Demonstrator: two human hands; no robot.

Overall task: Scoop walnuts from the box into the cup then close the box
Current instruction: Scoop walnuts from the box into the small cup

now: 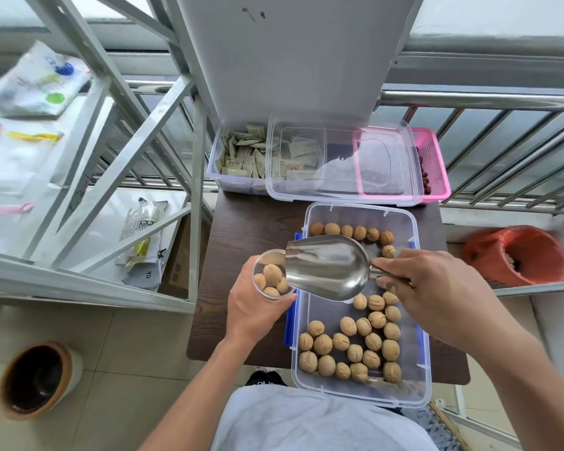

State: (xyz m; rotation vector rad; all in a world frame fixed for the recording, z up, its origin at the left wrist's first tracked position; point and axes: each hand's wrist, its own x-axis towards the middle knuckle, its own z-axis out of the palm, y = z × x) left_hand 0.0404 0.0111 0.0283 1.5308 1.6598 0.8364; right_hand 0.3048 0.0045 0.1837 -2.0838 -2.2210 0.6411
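On the floor at the far left stands a round pot [39, 379] with a dark inside. Beside it, the low shelf of a metal rack [118, 151] carries a wrapped stack of paper cups [144, 229].

The left hand [258, 307] has its fingers curled round a clear cup [263, 289], with the thumb lying along the near side just under the rim. The cup is held at the left edge of the box and has about five walnuts [272, 273] in it. The mouth of a shiny metal scoop [326, 266] meets the cup's rim. The scoop's rounded back faces up, so its inside cannot be seen.

The right hand [427, 288] grips the scoop's handle, with the fingers folded tightly over it and the thumb pressed on top. Most of the handle is hidden in the fist.

Under the scoop, an open clear box [362, 398] with blue clasps sits on a dark wooden table [238, 229]. Loose nuts [349, 346] lie one deep in it, in a row at the far end and a bigger cluster near the person.

At the back of the table a clear tub [217, 170] holds small paper packets [241, 154]. A clear lid [339, 187] lies flat across that tub and a pink basket [437, 157] with small dark red fruits [424, 179] in it. To the far right stands a bin [515, 255] lined with an orange bag.
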